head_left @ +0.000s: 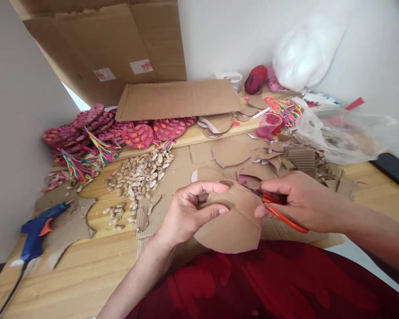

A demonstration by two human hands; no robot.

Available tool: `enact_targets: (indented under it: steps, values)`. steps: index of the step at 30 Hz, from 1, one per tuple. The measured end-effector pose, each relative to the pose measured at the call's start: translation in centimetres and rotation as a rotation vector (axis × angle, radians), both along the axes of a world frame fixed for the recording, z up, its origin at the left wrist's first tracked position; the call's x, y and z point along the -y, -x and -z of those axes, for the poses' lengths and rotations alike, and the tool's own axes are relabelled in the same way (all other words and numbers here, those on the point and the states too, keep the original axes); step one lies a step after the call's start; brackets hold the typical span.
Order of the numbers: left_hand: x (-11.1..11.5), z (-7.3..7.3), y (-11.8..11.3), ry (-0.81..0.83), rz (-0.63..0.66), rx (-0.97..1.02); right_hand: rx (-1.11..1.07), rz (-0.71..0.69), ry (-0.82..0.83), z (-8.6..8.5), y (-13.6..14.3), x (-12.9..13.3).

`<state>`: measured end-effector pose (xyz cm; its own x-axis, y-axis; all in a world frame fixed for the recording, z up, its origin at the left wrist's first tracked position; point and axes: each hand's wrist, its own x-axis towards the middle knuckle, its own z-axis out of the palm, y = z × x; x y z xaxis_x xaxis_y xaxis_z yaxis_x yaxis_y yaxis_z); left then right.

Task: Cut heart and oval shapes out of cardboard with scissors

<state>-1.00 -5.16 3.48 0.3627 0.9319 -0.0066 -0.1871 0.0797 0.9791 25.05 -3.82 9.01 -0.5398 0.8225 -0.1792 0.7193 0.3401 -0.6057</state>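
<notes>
Near the table's front edge, my left hand (194,212) pinches a rounded piece of brown cardboard (234,226) between thumb and fingers. A purple line runs along part of the piece's lower right edge. My right hand (295,199) is closed around the orange handles of a pair of scissors (281,215), whose dark blades lie at the upper right edge of the cardboard piece. Beyond my hands, another rounded cardboard piece (231,150) lies on a larger cardboard sheet (181,166).
Peanut shells (139,175) spread left of centre. A blue glue gun (40,230) lies at the far left. Decorated red discs (138,136) with tassels sit behind. Cardboard scraps (301,159), a plastic bag (342,133) and a black phone-like object (394,170) are on the right.
</notes>
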Motion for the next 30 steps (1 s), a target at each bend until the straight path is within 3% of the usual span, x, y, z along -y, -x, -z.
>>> enact_targets:
  steps: [9, 22, 30]
  values:
    - [0.13, -0.24, 0.11, -0.012, 0.04, -0.034, -0.004, 0.031, 0.052, -0.13, 0.4, 0.34]
    - [0.19, -0.5, 0.13, -0.074, 0.045, -0.081, -0.018, -0.063, -0.061, -0.27, 0.04, 0.27]
    - [0.24, -0.48, 0.25, -0.107, 0.081, -0.074, 0.025, -0.027, 0.056, -0.51, -0.12, 0.15]
